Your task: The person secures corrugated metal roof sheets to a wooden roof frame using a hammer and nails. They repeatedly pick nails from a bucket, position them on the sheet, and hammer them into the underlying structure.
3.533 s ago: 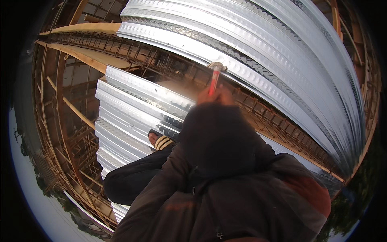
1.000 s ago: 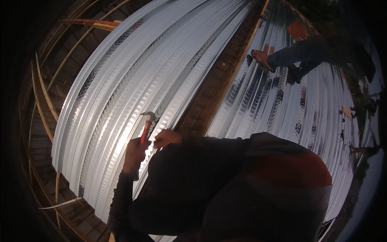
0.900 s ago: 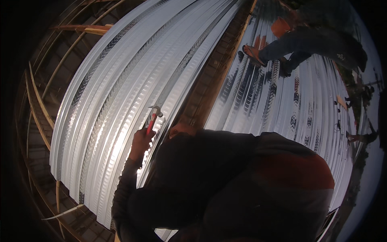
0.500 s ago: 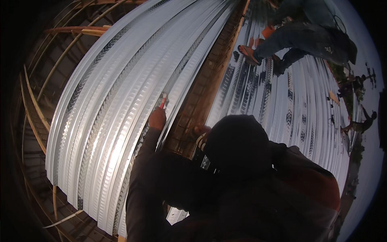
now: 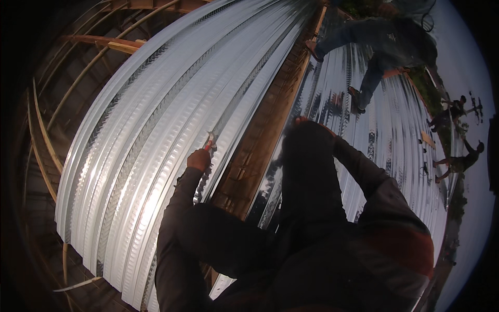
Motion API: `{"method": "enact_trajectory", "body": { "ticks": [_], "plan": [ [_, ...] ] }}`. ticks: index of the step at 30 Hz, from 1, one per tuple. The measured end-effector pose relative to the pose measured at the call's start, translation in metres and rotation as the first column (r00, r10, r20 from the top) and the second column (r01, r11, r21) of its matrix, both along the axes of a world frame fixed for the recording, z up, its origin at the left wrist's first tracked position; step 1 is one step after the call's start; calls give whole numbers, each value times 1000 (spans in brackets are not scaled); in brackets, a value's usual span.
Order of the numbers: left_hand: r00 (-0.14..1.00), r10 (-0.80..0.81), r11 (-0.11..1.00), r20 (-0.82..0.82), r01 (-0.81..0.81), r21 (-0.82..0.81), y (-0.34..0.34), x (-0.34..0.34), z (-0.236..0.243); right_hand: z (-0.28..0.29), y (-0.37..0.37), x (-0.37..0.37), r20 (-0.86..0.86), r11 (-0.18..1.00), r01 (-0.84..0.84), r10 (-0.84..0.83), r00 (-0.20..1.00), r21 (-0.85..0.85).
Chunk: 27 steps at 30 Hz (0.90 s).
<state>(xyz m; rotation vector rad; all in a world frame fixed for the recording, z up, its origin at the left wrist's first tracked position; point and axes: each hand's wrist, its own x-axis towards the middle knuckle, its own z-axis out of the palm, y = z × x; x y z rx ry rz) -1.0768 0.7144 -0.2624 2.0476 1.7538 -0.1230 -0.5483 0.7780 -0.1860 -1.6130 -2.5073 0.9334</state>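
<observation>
My left hand [image 5: 199, 159] is closed around the red handle of a hammer [image 5: 209, 141]; the metal head sticks out beyond my fist toward 1 o'clock and sits against the corrugated metal sheet [image 5: 156, 135]. I judge the fist sits fairly high on the handle, since only a little of the red shows between my knuckles and the head. That short hold suits close, controlled work on a rib rather than a wide swing.

The hammer head is just beside the sheet's right edge, where the panel meets the wooden beam [image 5: 260, 140] running from 6 o'clock up to 12 o'clock. Being near the edge makes sense: the timber under it is the only solid backing in view.

My right hand [image 5: 299, 120] is at 2 o'clock from the left, mostly hidden by my dark sleeve. Only a small patch of it shows, so I cannot tell whether it is open, closed or holding anything. It appears to rest near the second metal sheet [image 5: 384, 135] on the far side of the beam, possibly for bracing.

My body is crouched low across the gap, knees forward, weight seemingly over the beam.

Another person [image 5: 379, 47] stands on the second sheet at 1 o'clock, well apart from me. Bare roof framing [image 5: 47, 145] shows at 9 o'clock.
</observation>
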Motion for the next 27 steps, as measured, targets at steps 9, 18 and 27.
{"method": "enact_trajectory", "body": {
  "ticks": [9, 18, 27],
  "plan": [
    [996, -7, 990, -92, -6, -141, 25, 6, 74, -34, 51, -19, -34, 940, 259, -258, 965, 221],
    [984, -78, 941, 161, 126, -313, 173, 91, 106, -115, 190, 102, 66, 911, -65, 42, 997, 407],
    [973, -184, 948, -142, 214, 238, 328, 231, 159, -110, 191, 110, -93, 970, -26, 50, 994, 240]
  ]
}}
